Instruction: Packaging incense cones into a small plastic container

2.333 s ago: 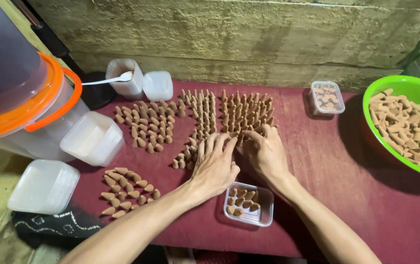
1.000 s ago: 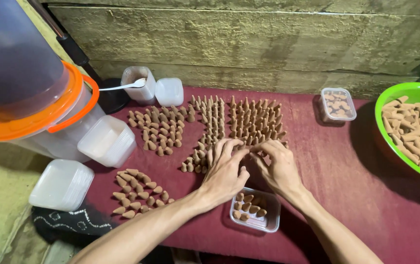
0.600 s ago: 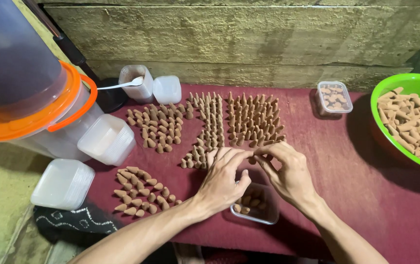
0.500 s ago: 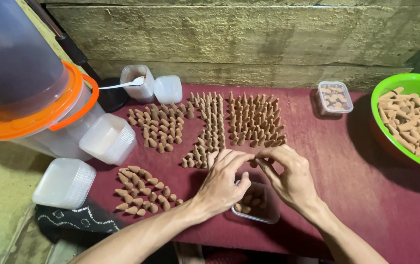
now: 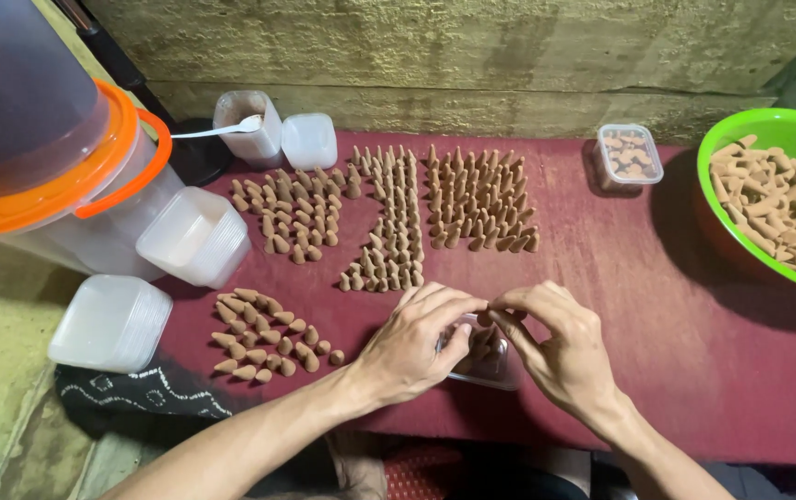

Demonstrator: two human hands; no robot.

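My left hand and my right hand meet fingertip to fingertip over a small clear plastic box partly filled with brown cones, near the front edge of the dark red cloth. The fingers pinch at least one small brown cone between them just above the box. Rows of upright brown cones stand behind the hands. Another column of cones stands to their left, and a looser group lies further left. A small batch of cones lying down rests left of my left hand.
A green bowl heaped with cones sits at the right edge. A filled clear box stands back right. Stacks of empty clear boxes, a second stack, an orange-rimmed bucket and a jar with a spoon crowd the left. A concrete wall runs behind.
Both hands drew back from the standing rows of cones toward me and now hover together over the small box, fingertips pinched on cones.
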